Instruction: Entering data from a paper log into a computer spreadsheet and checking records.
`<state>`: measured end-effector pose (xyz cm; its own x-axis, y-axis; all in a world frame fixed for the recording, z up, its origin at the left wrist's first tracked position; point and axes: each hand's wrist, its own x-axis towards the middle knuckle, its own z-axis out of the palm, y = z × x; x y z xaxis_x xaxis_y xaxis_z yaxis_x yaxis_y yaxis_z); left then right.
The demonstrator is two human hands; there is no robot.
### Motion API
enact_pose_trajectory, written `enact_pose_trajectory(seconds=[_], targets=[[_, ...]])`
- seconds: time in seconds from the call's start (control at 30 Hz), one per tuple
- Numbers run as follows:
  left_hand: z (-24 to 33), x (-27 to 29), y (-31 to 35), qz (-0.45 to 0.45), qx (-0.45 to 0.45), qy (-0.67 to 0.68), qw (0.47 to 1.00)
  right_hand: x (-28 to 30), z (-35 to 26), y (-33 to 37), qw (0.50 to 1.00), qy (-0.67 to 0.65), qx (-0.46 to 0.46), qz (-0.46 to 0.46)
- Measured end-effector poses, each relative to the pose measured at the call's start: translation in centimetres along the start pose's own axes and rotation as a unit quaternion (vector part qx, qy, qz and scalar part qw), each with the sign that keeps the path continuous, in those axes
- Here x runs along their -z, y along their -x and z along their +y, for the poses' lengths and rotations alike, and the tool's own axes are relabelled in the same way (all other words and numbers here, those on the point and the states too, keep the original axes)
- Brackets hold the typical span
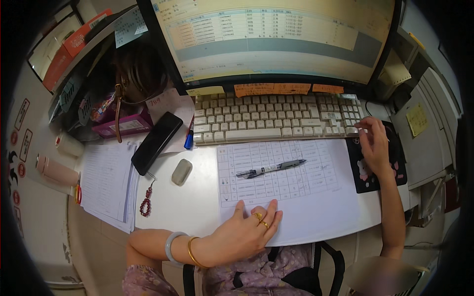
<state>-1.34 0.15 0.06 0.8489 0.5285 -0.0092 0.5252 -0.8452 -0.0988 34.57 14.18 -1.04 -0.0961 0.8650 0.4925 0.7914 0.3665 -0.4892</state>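
Right hand (375, 143) at the keyboard (256, 132), left hand (251, 232) on the printed sheet (308, 217)

The right hand is half open over the number keys at the keyboard's right end, fingers bent, holding nothing; whether a key is pressed cannot be told. The left hand lies palm down, fingers loosely spread on the sheet's near part, gripping nothing. It wears two gold rings (263, 225), and two bangles (190, 252) circle its wrist.

One keyboard sits on the bench (173, 209), before one monitor (296, 54). The sheet lies nearer, with one grey pen (271, 169) across its grid. To the left are one black phone (157, 143), one blue-capped pen (189, 140), one grey rounded block (181, 172) and one strand of dark red beads (145, 204). One stack of papers (106, 182) lies farther left. One black mat (361, 170) lies at the right, under the right wrist.
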Motion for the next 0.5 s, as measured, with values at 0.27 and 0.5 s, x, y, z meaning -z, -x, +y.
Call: enact_pose_trajectory(seconds=[0.27, 0.5], targets=[[-0.2, 0.0, 0.0, -0.007, -0.009, 0.006, 1.0, 0.6, -0.1, -0.3, 0.995, 0.042, 0.09, -0.029], [-0.2, -0.3, 0.2, 0.017, -0.017, 0.005, 1.0, 5.7, 4.7, 0.4, 0.96, 0.256, -0.089, -0.066]])
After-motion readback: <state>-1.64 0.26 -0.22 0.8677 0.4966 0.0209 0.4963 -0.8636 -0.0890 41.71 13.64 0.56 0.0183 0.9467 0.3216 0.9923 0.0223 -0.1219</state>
